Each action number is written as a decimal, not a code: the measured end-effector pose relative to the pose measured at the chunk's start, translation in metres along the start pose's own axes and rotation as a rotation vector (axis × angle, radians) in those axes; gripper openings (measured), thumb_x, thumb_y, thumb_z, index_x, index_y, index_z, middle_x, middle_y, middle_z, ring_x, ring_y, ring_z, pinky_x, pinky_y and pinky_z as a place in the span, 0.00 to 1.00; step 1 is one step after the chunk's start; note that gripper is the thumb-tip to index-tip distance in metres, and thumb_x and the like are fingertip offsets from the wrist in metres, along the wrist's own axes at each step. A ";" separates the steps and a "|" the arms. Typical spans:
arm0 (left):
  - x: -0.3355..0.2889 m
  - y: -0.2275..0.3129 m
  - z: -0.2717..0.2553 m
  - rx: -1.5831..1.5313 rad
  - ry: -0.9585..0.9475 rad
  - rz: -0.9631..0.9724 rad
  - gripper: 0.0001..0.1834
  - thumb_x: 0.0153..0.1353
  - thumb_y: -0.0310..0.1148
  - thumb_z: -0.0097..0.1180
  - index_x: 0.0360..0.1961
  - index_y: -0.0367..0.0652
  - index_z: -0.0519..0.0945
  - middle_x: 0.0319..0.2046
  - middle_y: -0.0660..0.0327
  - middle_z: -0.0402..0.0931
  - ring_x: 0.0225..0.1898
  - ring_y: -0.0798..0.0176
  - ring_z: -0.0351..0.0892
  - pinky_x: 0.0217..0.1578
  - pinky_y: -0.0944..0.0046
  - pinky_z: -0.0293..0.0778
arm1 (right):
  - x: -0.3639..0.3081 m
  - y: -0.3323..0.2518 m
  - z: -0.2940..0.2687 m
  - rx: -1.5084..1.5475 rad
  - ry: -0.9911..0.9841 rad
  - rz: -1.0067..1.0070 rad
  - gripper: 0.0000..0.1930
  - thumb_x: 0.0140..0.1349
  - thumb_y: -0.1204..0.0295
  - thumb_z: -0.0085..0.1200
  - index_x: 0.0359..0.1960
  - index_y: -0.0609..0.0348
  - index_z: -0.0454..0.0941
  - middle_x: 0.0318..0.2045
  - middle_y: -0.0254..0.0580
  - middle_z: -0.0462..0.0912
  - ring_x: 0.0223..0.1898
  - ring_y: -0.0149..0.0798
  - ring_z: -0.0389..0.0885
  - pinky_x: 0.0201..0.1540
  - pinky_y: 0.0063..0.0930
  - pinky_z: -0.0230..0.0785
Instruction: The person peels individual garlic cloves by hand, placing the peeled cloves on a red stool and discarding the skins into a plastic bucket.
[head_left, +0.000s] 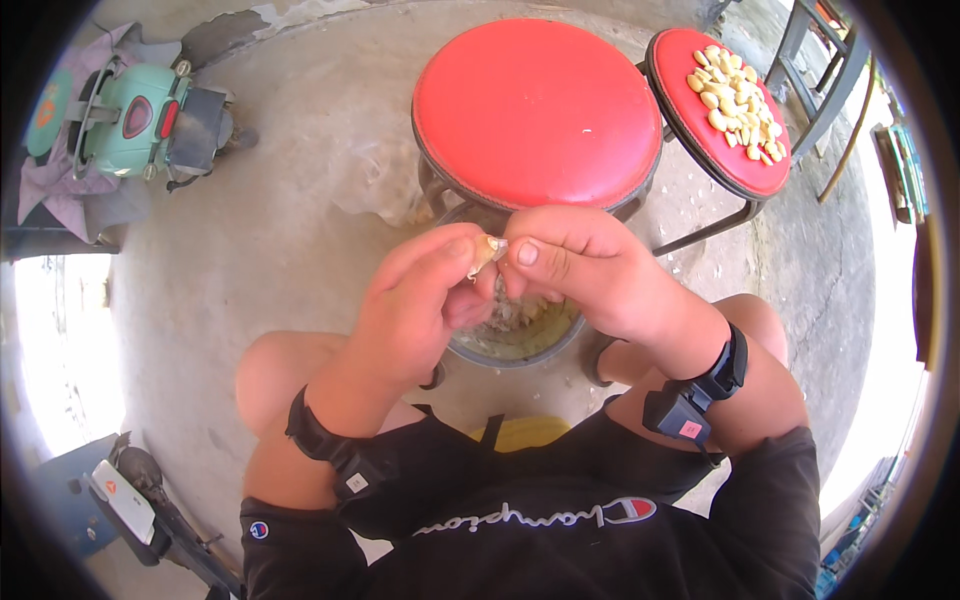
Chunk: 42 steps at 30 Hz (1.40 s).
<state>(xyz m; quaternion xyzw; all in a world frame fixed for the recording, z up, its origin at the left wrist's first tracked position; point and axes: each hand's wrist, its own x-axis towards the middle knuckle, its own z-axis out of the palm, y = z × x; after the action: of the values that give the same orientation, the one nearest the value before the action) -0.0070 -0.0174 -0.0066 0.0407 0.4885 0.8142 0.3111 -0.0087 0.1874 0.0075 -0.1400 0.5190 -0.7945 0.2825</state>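
Between the fingertips of my left hand (425,285) is a garlic clove (484,252), pale yellow with some loose skin on it. My right hand (585,265) meets it from the other side, thumb and forefinger pinched at the clove's tip, on what looks like a bit of its papery skin. Both hands are held close together above a round metal basin (520,358) that contains pale skins and perhaps cloves; my hands hide part of it.
Past my hands stands a large red round stool (540,110) with a small pale scrap on its seat. A smaller red stool (690,75) at far right bears a pile of peeled garlic cloves (738,105). A green scooter (135,120) is at far left. Skin flakes dot the concrete floor (290,200).
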 end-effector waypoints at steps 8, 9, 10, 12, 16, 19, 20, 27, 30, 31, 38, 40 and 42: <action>0.010 -0.004 -0.015 0.027 0.018 0.027 0.17 0.72 0.40 0.45 0.35 0.36 0.77 0.24 0.67 0.66 0.28 0.70 0.61 0.32 0.69 0.59 | -0.005 -0.008 0.000 -0.712 0.225 -0.244 0.05 0.66 0.75 0.54 0.34 0.65 0.76 0.30 0.46 0.83 0.36 0.39 0.84 0.38 0.29 0.74; 0.011 -0.003 -0.020 0.030 -0.054 0.025 0.17 0.72 0.40 0.46 0.35 0.36 0.77 0.25 0.66 0.67 0.28 0.70 0.62 0.32 0.69 0.60 | -0.003 -0.004 -0.001 -0.853 0.300 -0.383 0.04 0.65 0.76 0.54 0.33 0.64 0.76 0.29 0.46 0.82 0.34 0.41 0.84 0.36 0.30 0.73; 0.010 -0.004 -0.019 0.004 -0.052 -0.011 0.18 0.72 0.40 0.46 0.35 0.36 0.78 0.25 0.65 0.68 0.28 0.70 0.63 0.32 0.68 0.60 | -0.003 -0.003 0.000 -0.907 0.316 -0.414 0.04 0.65 0.76 0.54 0.33 0.64 0.76 0.27 0.46 0.82 0.32 0.42 0.83 0.35 0.30 0.73; 0.008 -0.005 -0.016 -0.046 -0.047 -0.084 0.18 0.71 0.41 0.47 0.35 0.36 0.78 0.26 0.64 0.70 0.29 0.69 0.64 0.32 0.68 0.62 | -0.004 -0.006 0.003 -0.926 0.296 -0.369 0.04 0.64 0.76 0.53 0.31 0.64 0.75 0.25 0.46 0.81 0.29 0.45 0.83 0.32 0.32 0.72; 0.010 -0.014 -0.010 -0.068 -0.084 -0.133 0.17 0.71 0.42 0.48 0.37 0.37 0.78 0.28 0.64 0.73 0.30 0.70 0.68 0.33 0.68 0.65 | -0.002 0.000 0.005 -0.687 0.261 -0.140 0.07 0.64 0.75 0.52 0.29 0.65 0.74 0.21 0.45 0.80 0.26 0.47 0.82 0.31 0.37 0.72; 0.013 -0.018 -0.002 -0.023 0.037 -0.045 0.14 0.71 0.39 0.50 0.40 0.38 0.78 0.31 0.65 0.75 0.31 0.70 0.71 0.34 0.68 0.68 | -0.003 -0.007 0.005 -0.656 0.280 -0.094 0.08 0.64 0.75 0.52 0.27 0.65 0.74 0.21 0.46 0.80 0.27 0.48 0.82 0.30 0.38 0.73; 0.015 -0.018 -0.003 0.007 0.050 -0.006 0.13 0.72 0.38 0.50 0.42 0.38 0.78 0.32 0.65 0.76 0.32 0.70 0.72 0.35 0.69 0.69 | -0.003 -0.008 0.005 -0.697 0.290 -0.105 0.08 0.64 0.75 0.52 0.27 0.65 0.74 0.21 0.46 0.80 0.27 0.49 0.82 0.30 0.39 0.72; 0.013 -0.008 0.009 0.326 0.134 0.103 0.07 0.70 0.30 0.55 0.45 0.38 0.78 0.37 0.63 0.80 0.41 0.71 0.78 0.45 0.67 0.75 | -0.004 0.005 -0.003 -0.936 0.360 -0.286 0.05 0.59 0.77 0.55 0.26 0.62 0.73 0.21 0.46 0.76 0.26 0.48 0.76 0.28 0.38 0.68; 0.013 -0.006 0.005 0.316 0.128 0.130 0.06 0.69 0.27 0.56 0.45 0.37 0.78 0.39 0.62 0.82 0.42 0.70 0.80 0.47 0.67 0.77 | -0.004 0.005 0.000 -0.962 0.362 -0.317 0.05 0.55 0.77 0.55 0.24 0.62 0.72 0.23 0.49 0.77 0.29 0.54 0.78 0.30 0.43 0.70; 0.013 -0.005 0.005 0.325 0.137 0.140 0.06 0.70 0.27 0.55 0.44 0.36 0.78 0.40 0.61 0.82 0.42 0.69 0.80 0.47 0.66 0.77 | -0.003 0.005 0.000 -0.973 0.359 -0.333 0.05 0.54 0.77 0.55 0.24 0.62 0.72 0.23 0.49 0.77 0.29 0.54 0.78 0.31 0.43 0.70; 0.013 -0.003 0.003 0.454 0.215 0.260 0.07 0.70 0.27 0.55 0.43 0.34 0.80 0.38 0.61 0.82 0.39 0.69 0.79 0.44 0.68 0.77 | -0.002 0.009 -0.005 -0.960 0.126 -0.190 0.03 0.54 0.76 0.55 0.29 0.64 0.76 0.24 0.51 0.78 0.30 0.56 0.78 0.33 0.45 0.70; 0.012 -0.003 0.002 0.540 0.236 0.288 0.07 0.70 0.27 0.56 0.42 0.33 0.80 0.36 0.62 0.82 0.37 0.70 0.79 0.42 0.68 0.76 | 0.000 0.017 -0.011 -0.991 0.022 -0.189 0.04 0.55 0.76 0.54 0.31 0.64 0.78 0.24 0.51 0.78 0.30 0.57 0.79 0.33 0.46 0.70; 0.011 -0.004 0.001 0.625 0.253 0.300 0.06 0.70 0.27 0.56 0.41 0.33 0.80 0.35 0.63 0.82 0.36 0.70 0.79 0.40 0.69 0.76 | 0.000 0.019 -0.016 -1.074 0.015 -0.147 0.05 0.58 0.74 0.55 0.32 0.63 0.79 0.24 0.50 0.79 0.29 0.54 0.79 0.32 0.44 0.70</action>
<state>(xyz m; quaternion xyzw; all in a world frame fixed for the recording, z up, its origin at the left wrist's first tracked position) -0.0136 -0.0096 -0.0120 0.1040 0.7367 0.6609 0.0980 -0.0112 0.1944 -0.0162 -0.2948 0.8429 -0.4362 0.1112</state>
